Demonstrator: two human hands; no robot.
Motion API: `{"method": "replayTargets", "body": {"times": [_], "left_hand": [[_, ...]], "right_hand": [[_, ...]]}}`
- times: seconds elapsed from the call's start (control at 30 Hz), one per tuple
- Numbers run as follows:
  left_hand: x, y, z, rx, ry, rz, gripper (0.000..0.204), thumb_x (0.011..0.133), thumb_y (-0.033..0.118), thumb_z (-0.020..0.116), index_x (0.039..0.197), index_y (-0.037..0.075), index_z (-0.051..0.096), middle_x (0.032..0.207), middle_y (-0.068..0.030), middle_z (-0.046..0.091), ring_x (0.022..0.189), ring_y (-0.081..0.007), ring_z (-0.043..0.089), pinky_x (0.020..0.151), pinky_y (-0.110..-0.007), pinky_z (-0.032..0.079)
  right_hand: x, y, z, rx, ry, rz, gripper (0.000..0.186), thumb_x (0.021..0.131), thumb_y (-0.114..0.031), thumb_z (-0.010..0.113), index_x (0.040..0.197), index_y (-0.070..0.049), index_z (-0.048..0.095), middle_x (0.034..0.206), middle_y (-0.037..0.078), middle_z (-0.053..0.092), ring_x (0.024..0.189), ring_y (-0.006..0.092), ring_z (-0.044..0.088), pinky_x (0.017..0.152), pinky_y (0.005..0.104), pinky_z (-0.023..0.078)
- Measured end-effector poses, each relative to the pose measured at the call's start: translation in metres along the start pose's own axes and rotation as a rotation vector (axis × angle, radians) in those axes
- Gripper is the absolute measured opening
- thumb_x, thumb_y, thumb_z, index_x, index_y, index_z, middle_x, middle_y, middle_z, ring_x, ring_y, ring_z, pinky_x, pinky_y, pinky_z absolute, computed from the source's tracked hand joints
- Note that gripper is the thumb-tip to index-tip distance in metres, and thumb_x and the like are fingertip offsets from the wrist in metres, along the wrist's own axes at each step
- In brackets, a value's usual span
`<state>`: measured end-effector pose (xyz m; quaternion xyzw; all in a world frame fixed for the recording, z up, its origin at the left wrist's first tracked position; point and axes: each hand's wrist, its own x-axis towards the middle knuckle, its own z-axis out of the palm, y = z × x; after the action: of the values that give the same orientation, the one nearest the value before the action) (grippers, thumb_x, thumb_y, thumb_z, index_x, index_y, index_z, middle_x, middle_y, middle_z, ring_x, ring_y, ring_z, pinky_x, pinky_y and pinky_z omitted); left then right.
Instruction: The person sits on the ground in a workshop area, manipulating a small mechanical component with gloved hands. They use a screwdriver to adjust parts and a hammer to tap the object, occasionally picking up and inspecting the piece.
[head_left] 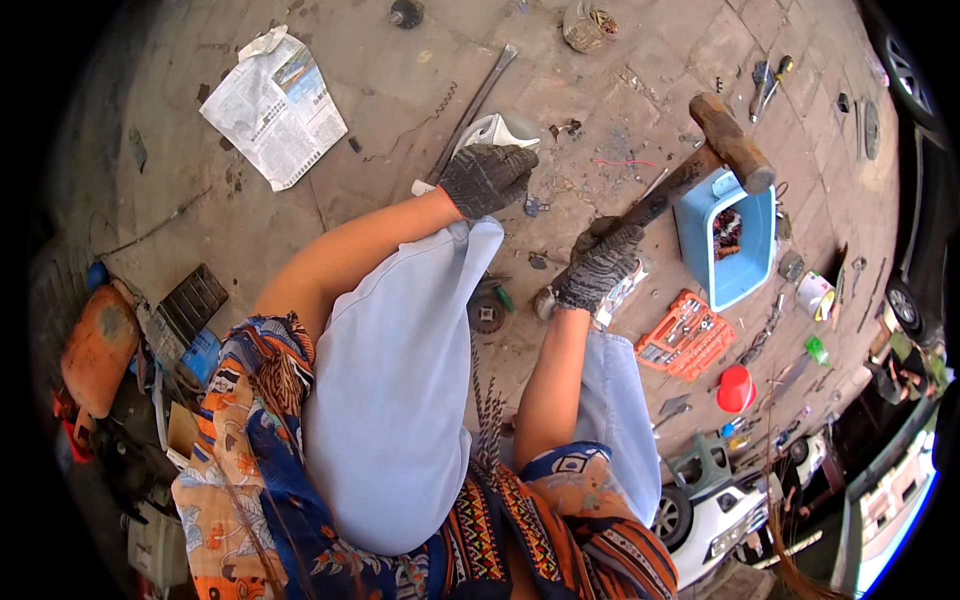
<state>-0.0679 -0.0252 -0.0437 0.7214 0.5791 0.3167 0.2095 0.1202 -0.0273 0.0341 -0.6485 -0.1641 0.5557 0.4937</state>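
Here, the right gloved hand [605,262] gripped the sledgehammer [674,189] by its handle, fingers closed; the hammer head [732,143] pointed toward two o'clock. The left gloved hand [490,180] was near the white shoe [487,132] at its twelve o'clock; its finger state could not be determined. From the right hand, the light-blue bin [693,240] was at three o'clock and the orange socket set [687,337] at four o'clock

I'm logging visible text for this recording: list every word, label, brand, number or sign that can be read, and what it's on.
Creased grey-white newspaper sheet: printed, too small to read reliably.
White cylindrical can with coloured markings: too small and blurred.
Long-handled hammer with a rusty brown head, in the right hand: no lettering visible.
Nothing else reads clearly.
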Motion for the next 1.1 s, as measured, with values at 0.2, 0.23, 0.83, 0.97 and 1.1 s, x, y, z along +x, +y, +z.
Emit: {"method": "replayTargets", "body": {"times": [0.2, 0.23, 0.83, 0.97, 1.1], "left_hand": [[0.002, 0.009, -0.005, -0.015, -0.016, 0.002, 0.023, 0.075, 0.022, 0.060, 0.096, 0.013, 0.061, 0.080, -0.0107, 0.064, 0.068, -0.0286, 0.062, 0.060, -0.042, 0.049], [0.003, 0.009, -0.005, -0.006, -0.013, 0.002, 0.023, 0.075, 0.022, 0.060, 0.096, 0.013, 0.061, 0.080, -0.0107, 0.064, 0.069, -0.0286, 0.062, 0.060, -0.042, 0.049], [-0.005, 0.009, -0.008, 0.056, 0.047, 0.017, 0.023, 0.075, 0.022, 0.060, 0.097, 0.014, 0.062, 0.083, -0.0099, 0.065, 0.070, -0.0295, 0.062, 0.063, -0.042, 0.049], [-0.010, 0.007, -0.011, 0.032, -0.049, 0.004, 0.024, 0.076, 0.023, 0.058, 0.098, 0.014, 0.062, 0.088, -0.0112, 0.065, 0.074, -0.0310, 0.063, 0.068, -0.043, 0.049], [-0.007, 0.001, -0.013, 0.142, -0.006, 0.116, 0.026, 0.078, 0.025, 0.057, 0.100, 0.013, 0.062, 0.094, -0.0134, 0.065, 0.079, -0.0312, 0.063, 0.070, -0.043, 0.050]], "right_hand": [[0.003, 0.091, -0.038, -0.712, 0.023, -0.244, 0.035, 0.093, -0.034, 0.044, 0.088, -0.002, 0.057, 0.070, 0.016, 0.058, 0.064, 0.0281, 0.056, 0.056, 0.0371, 0.045], [-0.009, 0.092, -0.022, -1.070, 0.104, -0.138, 0.041, 0.094, -0.038, 0.040, 0.086, -0.001, 0.057, 0.068, 0.017, 0.058, 0.064, 0.0296, 0.056, 0.056, 0.0389, 0.044], [0.009, -0.036, 0.027, -0.328, -0.027, -0.445, 0.027, 0.088, -0.028, 0.055, 0.082, -0.002, 0.057, 0.069, 0.010, 0.057, 0.065, 0.0175, 0.057, 0.051, 0.0296, 0.043], [0.029, 0.068, -0.009, -1.233, -0.108, -0.497, 0.020, 0.084, -0.018, 0.051, 0.086, 0.001, 0.056, 0.074, 0.021, 0.057, 0.067, 0.0330, 0.057, 0.060, 0.0434, 0.044], [0.043, 0.100, -0.011, -1.361, -0.022, -0.099, 0.062, 0.093, -0.050, 0.029, 0.092, 0.004, 0.062, 0.086, 0.024, 0.063, 0.078, 0.0413, 0.059, 0.069, 0.0488, 0.043]]}}
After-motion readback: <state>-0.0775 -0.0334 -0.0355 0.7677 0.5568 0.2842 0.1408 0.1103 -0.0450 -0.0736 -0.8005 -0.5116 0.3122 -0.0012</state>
